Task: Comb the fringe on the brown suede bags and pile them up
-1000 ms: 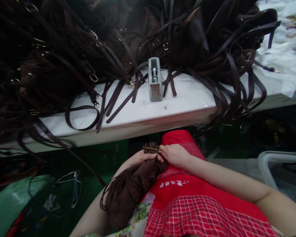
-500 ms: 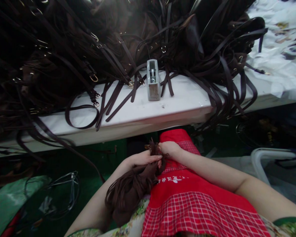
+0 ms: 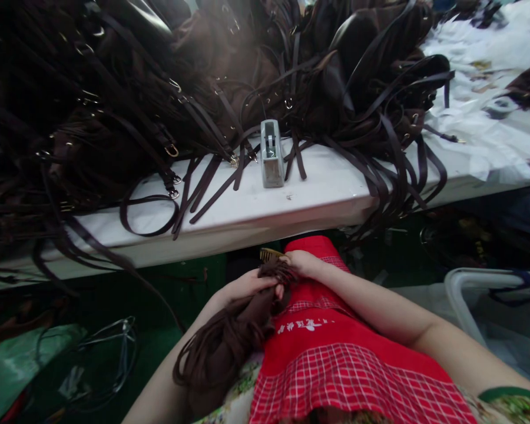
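In my lap I hold a bundle of dark brown, soft strips (image 3: 229, 335), its long loose part drooping over my left forearm. My left hand (image 3: 249, 285) is closed around the upper end of the bundle, where short frayed-looking ends bunch up. My right hand (image 3: 301, 263) is closed just right of those ends. From its fingertips a small yellowish comb (image 3: 271, 254) with visible teeth sticks out to the left, just above the strip ends. The fingers of the right hand partly hide its grip.
A white table (image 3: 242, 206) runs across in front of me. A grey tape dispenser (image 3: 272, 154) stands near its edge. Behind lies a heap of dark brown bags (image 3: 229, 70) with buckled straps hanging over the edge. A white-rimmed bin (image 3: 457, 294) is at right.
The comb shows more fully above the strip ends, which now spread toward my right hand. The bundle has shifted slightly left and the view has tilted up a little.
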A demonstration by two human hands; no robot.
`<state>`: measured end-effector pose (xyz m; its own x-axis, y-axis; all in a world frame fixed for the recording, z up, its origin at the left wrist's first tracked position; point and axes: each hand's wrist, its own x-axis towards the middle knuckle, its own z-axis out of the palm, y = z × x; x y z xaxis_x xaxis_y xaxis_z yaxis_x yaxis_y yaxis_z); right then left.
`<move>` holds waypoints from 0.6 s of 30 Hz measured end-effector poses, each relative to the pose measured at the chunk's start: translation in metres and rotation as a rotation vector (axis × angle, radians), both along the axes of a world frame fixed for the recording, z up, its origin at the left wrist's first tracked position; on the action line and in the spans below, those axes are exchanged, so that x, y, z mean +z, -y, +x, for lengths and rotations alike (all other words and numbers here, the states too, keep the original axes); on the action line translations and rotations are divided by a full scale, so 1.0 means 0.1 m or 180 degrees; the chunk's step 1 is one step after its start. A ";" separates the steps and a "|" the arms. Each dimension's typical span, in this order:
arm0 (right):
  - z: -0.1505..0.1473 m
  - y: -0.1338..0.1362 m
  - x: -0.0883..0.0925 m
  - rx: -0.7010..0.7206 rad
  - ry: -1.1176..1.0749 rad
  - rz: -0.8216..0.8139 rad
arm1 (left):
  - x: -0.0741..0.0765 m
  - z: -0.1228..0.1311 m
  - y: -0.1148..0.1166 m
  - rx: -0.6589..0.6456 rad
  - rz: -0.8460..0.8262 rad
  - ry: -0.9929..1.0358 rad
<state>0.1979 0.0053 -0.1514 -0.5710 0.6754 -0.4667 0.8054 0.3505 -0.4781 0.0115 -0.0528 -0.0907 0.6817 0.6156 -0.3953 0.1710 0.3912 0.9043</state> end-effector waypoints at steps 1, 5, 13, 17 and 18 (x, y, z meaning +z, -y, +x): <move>0.04 -0.02 0.02 -0.0130 -0.0039 0.0052 | 0.00 -0.08 0.05 0.0331 0.0028 -0.0025; 0.21 0.03 0.23 -0.0525 -0.0295 0.0302 | -0.02 -0.38 0.26 0.1214 0.0344 -0.0145; -0.03 0.42 0.66 0.0071 -0.0361 0.0535 | 0.00 -0.52 0.39 0.1110 0.0739 -0.0061; -0.16 0.44 0.57 0.0311 0.0110 0.0495 | 0.15 -0.34 0.25 0.0966 0.0508 0.0129; -0.17 0.43 0.53 0.0344 0.0159 0.0465 | 0.17 -0.28 0.20 0.0890 0.0307 0.0145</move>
